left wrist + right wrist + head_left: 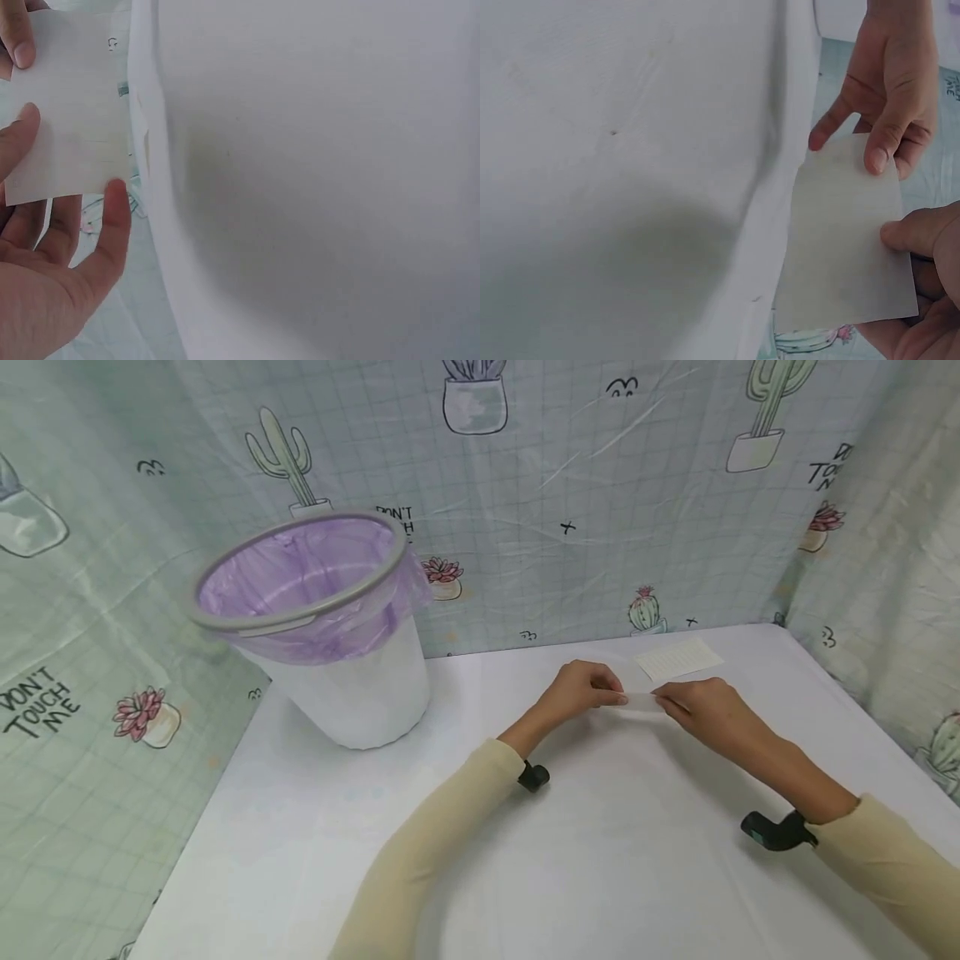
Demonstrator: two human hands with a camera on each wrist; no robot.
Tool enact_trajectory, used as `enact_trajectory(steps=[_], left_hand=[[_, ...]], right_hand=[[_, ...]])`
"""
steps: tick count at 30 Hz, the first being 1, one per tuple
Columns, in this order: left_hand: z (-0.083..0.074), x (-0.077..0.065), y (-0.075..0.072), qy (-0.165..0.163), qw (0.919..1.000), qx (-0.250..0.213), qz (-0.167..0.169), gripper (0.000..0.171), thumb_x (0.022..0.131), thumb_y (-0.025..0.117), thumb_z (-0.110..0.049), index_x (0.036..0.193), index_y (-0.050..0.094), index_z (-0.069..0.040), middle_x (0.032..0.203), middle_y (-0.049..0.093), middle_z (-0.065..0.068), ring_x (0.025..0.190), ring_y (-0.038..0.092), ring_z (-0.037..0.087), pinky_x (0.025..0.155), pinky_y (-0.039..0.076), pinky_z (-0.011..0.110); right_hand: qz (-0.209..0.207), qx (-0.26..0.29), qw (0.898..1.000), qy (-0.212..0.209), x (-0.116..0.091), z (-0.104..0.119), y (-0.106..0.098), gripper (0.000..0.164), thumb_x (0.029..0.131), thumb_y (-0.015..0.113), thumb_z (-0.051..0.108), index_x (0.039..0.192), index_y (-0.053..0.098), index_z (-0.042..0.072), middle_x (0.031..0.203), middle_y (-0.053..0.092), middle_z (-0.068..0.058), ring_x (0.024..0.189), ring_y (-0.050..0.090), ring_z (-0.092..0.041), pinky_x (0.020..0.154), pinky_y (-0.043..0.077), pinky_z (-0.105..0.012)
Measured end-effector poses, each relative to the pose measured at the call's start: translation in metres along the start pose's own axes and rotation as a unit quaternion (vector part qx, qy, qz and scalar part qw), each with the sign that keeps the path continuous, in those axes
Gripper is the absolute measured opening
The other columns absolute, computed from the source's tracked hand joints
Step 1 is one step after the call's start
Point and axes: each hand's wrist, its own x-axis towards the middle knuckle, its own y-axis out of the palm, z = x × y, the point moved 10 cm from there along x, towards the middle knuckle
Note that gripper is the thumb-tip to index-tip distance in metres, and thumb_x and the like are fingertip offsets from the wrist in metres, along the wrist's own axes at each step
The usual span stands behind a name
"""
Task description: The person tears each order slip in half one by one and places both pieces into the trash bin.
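Two hands (580, 689) (707, 712) pinch paper (640, 702) by opposite edges (bin (367, 697) well apart).

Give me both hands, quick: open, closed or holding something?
Left hand: holding, pinching one end of a small white sheet.
Right hand: holding, pinching the other end of the same sheet.

Off-white paper (847, 232) shows between the fingers (879, 156), with a cream, faintly lined sheet (679, 658) just beyond them. Beneath the fingers spreads a white tabletop (600, 860); farther off hangs a green-blue curtain (510, 510), gridded and printed with green cacti (281, 456), red succulents (140, 713) and black lettering (37, 700). Well left of the fingers, a translucent purple liner (300, 564) tops a white bin (360, 702) with a grey rim (352, 593). Beige sleeves (427, 827) and black cameras (776, 832) sit back from the fingers.
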Motion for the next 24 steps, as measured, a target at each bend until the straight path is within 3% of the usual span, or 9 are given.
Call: enact_trajectory(steps=[4, 9, 17, 24], left_hand=[[-0.001, -0.009, -0.012, 0.006, 0.9996, -0.004, -0.026, 0.010, 0.087, 0.082, -0.023, 0.087, 0.076, -0.016, 0.083, 0.071, -0.011, 0.078, 0.064, 0.004, 0.068, 0.050, 0.019], [-0.008, -0.018, -0.020, 0.024, 0.9992, -0.012, -0.030, 0.007, 0.090, 0.081, -0.024, 0.091, 0.078, -0.017, 0.086, 0.073, -0.012, 0.078, 0.063, 0.007, 0.067, 0.051, 0.021], [-0.019, -0.035, -0.033, 0.044, 0.9945, -0.086, -0.040, 0.016, 0.094, 0.076, -0.021, 0.107, 0.078, -0.011, 0.097, 0.076, -0.007, 0.094, 0.073, 0.019, 0.078, 0.058, 0.025], [-0.024, -0.047, -0.050, 0.057, 0.9929, -0.055, -0.088, 0.013, 0.094, 0.075, -0.025, 0.104, 0.079, -0.018, 0.102, 0.075, -0.012, 0.097, 0.067, 0.002, 0.080, 0.056, 0.023]], right_hand=[[-0.004, 0.011, 1.000, -0.010, 0.006, 0.006, -0.003, 0.015, 0.094, 0.070, 0.004, 0.105, 0.075, -0.006, 0.092, 0.076, -0.017, 0.074, 0.072, -0.025, 0.067, 0.058, -0.045], [-0.022, 0.013, 0.999, -0.032, 0.013, 0.016, -0.009, 0.014, 0.094, 0.071, 0.005, 0.104, 0.076, -0.004, 0.091, 0.077, -0.016, 0.068, 0.068, -0.020, 0.063, 0.057, -0.042], [-0.044, 0.036, 0.997, -0.052, 0.019, 0.029, -0.020, 0.013, 0.091, 0.074, 0.004, 0.103, 0.077, -0.001, 0.091, 0.077, -0.015, 0.072, 0.071, -0.023, 0.065, 0.058, -0.043], [-0.063, 0.061, 0.994, -0.058, 0.021, 0.041, -0.029, 0.015, 0.092, 0.074, 0.006, 0.106, 0.076, 0.001, 0.095, 0.077, -0.014, 0.081, 0.074, -0.028, 0.069, 0.059, -0.045]])
